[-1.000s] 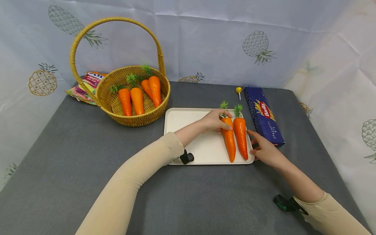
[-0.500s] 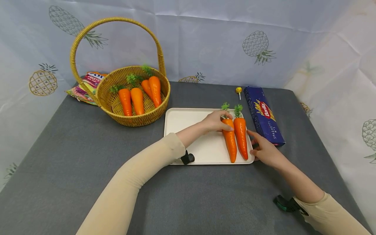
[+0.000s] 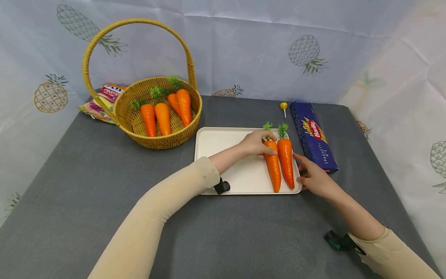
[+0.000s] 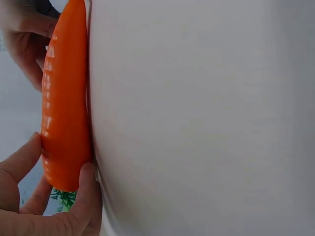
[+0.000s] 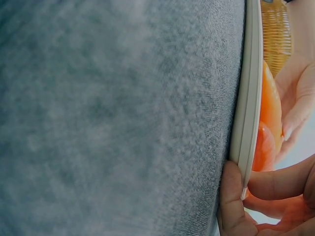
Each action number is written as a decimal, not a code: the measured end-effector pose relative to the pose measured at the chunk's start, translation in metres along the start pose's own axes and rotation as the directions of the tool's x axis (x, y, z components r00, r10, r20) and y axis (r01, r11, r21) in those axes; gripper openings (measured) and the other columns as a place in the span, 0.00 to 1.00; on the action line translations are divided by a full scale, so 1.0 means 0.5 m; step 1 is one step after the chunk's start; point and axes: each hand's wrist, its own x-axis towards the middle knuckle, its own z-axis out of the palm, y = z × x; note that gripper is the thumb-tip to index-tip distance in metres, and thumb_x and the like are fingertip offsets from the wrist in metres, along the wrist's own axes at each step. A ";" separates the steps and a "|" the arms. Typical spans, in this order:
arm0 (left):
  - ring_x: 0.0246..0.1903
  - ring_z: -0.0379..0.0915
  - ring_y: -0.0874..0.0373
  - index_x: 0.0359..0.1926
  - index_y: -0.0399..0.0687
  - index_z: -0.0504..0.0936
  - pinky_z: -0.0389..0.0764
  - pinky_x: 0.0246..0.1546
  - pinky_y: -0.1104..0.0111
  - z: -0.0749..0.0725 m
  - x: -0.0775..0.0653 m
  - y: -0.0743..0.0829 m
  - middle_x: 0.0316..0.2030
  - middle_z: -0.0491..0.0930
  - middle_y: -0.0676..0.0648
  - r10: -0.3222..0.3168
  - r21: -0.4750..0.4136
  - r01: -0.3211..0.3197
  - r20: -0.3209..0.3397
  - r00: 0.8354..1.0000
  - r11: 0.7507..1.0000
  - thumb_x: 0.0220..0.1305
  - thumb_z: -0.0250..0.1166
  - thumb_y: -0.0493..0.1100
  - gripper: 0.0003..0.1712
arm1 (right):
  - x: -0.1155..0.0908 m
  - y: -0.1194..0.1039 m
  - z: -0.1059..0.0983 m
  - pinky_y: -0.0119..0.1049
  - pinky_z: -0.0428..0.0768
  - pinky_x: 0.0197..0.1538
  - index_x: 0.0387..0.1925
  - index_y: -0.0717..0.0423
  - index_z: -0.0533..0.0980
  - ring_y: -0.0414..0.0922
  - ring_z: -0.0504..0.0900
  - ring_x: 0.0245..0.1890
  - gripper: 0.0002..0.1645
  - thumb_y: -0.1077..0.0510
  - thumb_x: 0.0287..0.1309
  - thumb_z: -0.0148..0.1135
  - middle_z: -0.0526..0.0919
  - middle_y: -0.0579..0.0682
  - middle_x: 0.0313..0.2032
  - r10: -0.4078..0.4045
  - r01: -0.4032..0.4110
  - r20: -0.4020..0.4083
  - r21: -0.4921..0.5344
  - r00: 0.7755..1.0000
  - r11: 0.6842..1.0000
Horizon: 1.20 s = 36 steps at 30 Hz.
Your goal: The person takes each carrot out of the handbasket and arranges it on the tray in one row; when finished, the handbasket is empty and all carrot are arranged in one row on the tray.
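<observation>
Two orange carrots with green tops lie side by side on the right part of a cream tray [image 3: 230, 174]. My left hand [image 3: 256, 143] pinches the left carrot [image 3: 272, 166] near its leafy end; in the left wrist view, thumb and fingers sit on either side of that carrot [image 4: 66, 103]. The right carrot [image 3: 285, 164] lies close beside it, untouched by the left hand. At the tray's right edge is my right hand [image 3: 313, 178]. In the right wrist view it pinches the tray's rim [image 5: 250, 93] between thumb and finger.
A wicker basket [image 3: 158, 143] with a tall handle holds several carrots at the back left, in front of a candy bag [image 3: 104, 101]. Right of the tray lie a blue spaghetti box [image 3: 313, 137] and a yellow lollipop [image 3: 283, 106]. A patterned cloth [image 3: 244, 46] hangs behind.
The left carrot has shifted slightly right with my left hand, closer to the other carrot. My right hand has stayed at the tray's edge.
</observation>
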 end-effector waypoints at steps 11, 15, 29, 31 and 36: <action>0.51 0.74 0.53 0.58 0.54 0.80 0.86 0.41 0.68 -0.015 -0.006 0.008 0.62 0.74 0.45 -0.025 -0.002 0.025 -0.009 1.000 1.000 0.60 0.71 0.42 0.24 | 0.000 0.001 0.000 0.31 0.86 0.34 0.76 0.66 0.46 0.46 0.77 0.35 0.46 0.70 0.62 0.56 0.70 0.71 0.54 -0.011 0.011 -0.009 -0.013 1.000 1.000; 0.53 0.75 0.51 0.59 0.54 0.80 0.87 0.44 0.65 -0.022 -0.008 0.011 0.64 0.73 0.44 -0.036 -0.010 0.036 0.001 0.999 0.999 0.61 0.71 0.41 0.24 | 0.000 0.001 0.000 0.31 0.86 0.34 0.76 0.66 0.46 0.46 0.77 0.34 0.46 0.70 0.62 0.55 0.70 0.71 0.53 -0.014 0.014 -0.013 -0.011 1.000 1.000; 0.63 0.70 0.51 0.62 0.53 0.77 0.85 0.54 0.64 -0.068 -0.026 0.029 0.67 0.68 0.44 -0.043 -0.085 0.045 0.030 0.999 0.995 0.64 0.68 0.41 0.25 | -0.001 -0.003 0.000 0.32 0.86 0.34 0.76 0.66 0.46 0.46 0.77 0.34 0.46 0.69 0.63 0.56 0.70 0.71 0.55 0.012 -0.012 -0.006 -0.023 1.000 1.000; 0.63 0.70 0.51 0.63 0.52 0.76 0.84 0.56 0.62 -0.077 -0.028 0.033 0.66 0.69 0.44 -0.045 -0.099 0.047 0.019 0.999 0.994 0.64 0.68 0.40 0.26 | -0.001 -0.003 0.001 0.32 0.86 0.34 0.76 0.66 0.46 0.46 0.77 0.35 0.46 0.69 0.63 0.56 0.70 0.71 0.55 0.012 -0.012 -0.007 -0.024 1.000 1.000; 0.60 0.70 0.50 0.61 0.50 0.76 0.82 0.59 0.57 -0.100 -0.040 0.045 0.62 0.71 0.40 -0.036 -0.160 0.034 -0.010 0.999 0.987 0.64 0.68 0.38 0.25 | -0.002 -0.001 0.001 0.34 0.87 0.35 0.76 0.68 0.44 0.46 0.78 0.37 0.47 0.70 0.61 0.55 0.72 0.71 0.54 -0.004 0.004 -0.005 -0.008 1.000 1.000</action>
